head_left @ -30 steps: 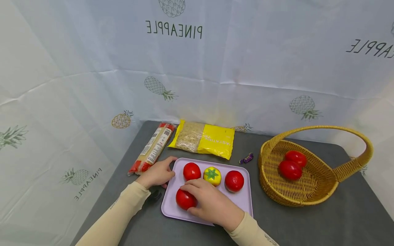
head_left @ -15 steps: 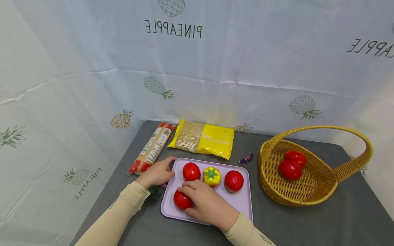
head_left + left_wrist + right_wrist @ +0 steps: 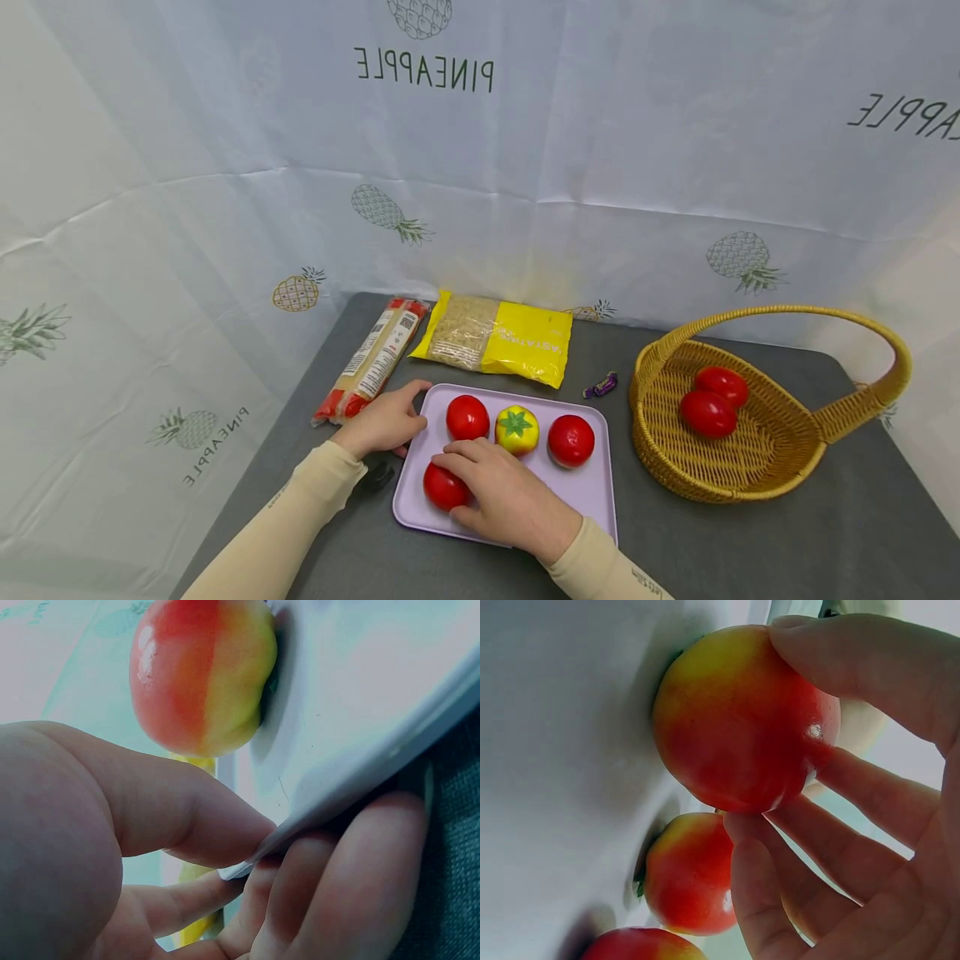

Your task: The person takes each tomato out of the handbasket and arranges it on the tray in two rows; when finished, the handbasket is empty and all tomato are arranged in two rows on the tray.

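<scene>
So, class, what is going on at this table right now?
A person's right hand grips a red tomato at the near left of the lilac tray. The left hand pinches the tray's left edge, thumb on top and fingers under. Two more red tomatoes and a yellow one sit on the tray. The wicker basket to the right holds two red tomatoes.

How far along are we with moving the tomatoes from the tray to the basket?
Two tomatoes already lie in the basket. The right hand grips a tomato on the tray, whose edge the left hand holds. Three more fruits sit on the tray.
</scene>
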A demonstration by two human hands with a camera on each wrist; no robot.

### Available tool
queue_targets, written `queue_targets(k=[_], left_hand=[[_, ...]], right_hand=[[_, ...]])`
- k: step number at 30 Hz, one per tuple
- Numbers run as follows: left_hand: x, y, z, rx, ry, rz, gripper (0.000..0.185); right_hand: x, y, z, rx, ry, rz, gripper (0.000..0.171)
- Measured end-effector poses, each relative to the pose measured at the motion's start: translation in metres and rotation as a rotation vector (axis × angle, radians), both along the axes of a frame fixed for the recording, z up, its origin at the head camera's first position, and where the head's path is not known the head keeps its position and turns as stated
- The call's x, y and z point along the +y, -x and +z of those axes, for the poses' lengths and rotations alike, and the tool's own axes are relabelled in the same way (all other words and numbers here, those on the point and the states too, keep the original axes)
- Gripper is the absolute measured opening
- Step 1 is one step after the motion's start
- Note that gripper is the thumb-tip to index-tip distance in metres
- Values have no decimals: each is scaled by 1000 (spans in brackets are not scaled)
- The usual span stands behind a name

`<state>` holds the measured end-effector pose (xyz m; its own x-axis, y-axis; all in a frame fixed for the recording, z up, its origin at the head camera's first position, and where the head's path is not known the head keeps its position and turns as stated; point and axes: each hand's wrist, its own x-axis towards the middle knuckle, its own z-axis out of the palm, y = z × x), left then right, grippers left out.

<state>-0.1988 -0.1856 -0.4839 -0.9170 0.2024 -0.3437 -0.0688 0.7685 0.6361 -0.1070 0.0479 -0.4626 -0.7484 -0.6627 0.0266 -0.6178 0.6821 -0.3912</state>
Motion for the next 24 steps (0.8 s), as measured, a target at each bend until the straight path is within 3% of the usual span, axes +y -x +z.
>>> queue_targets(k=[24], left_hand=[[-1,1,1,-9,-14,-13,63]], right_hand=[[4,0,4,-13,17,-2,77]])
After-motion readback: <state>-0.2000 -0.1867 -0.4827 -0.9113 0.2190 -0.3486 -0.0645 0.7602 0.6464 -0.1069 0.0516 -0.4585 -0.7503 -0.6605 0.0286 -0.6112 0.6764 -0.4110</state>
